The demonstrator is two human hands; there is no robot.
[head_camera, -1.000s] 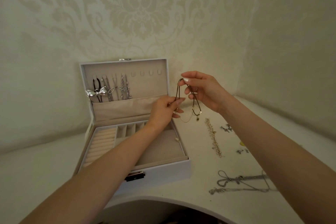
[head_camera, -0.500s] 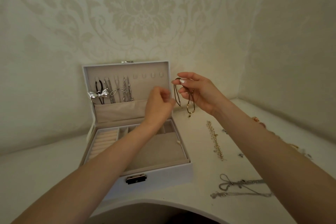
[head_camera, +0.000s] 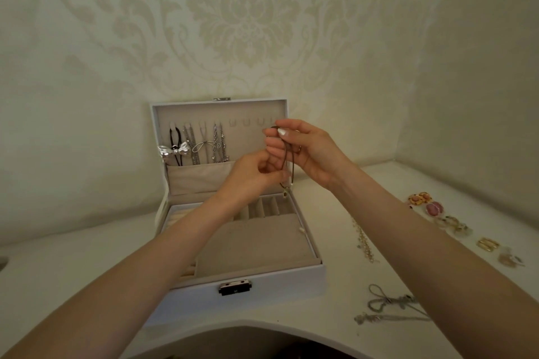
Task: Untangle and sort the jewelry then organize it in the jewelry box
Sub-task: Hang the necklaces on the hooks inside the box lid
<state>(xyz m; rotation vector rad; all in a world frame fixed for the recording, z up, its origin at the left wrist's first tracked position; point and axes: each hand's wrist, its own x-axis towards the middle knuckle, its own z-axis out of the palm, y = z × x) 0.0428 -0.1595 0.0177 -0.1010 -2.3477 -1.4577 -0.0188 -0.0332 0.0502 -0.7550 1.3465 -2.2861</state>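
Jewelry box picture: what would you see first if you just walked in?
The left hand and right hand hold a dark cord necklace up in the middle, in front of the open white jewelry box. Next, the shiny silver bow hanging beside chains inside the lid, at the left. Colourful earrings lie on the table's right side.

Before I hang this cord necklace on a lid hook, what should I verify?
1. Grip of right hand on the cord necklace top loop: ok, pinched.
2. Hold of left hand on the lower cord: ok, fingers curled on it.
3. That jewelry box lid is open and upright: ok.
4. Some empty hooks available: ok, several free to the right of the hung chains.
5. Cord free of knots: cannot tell, the hands cover part.
6. The pendant hanging clear above the box compartments: ok.
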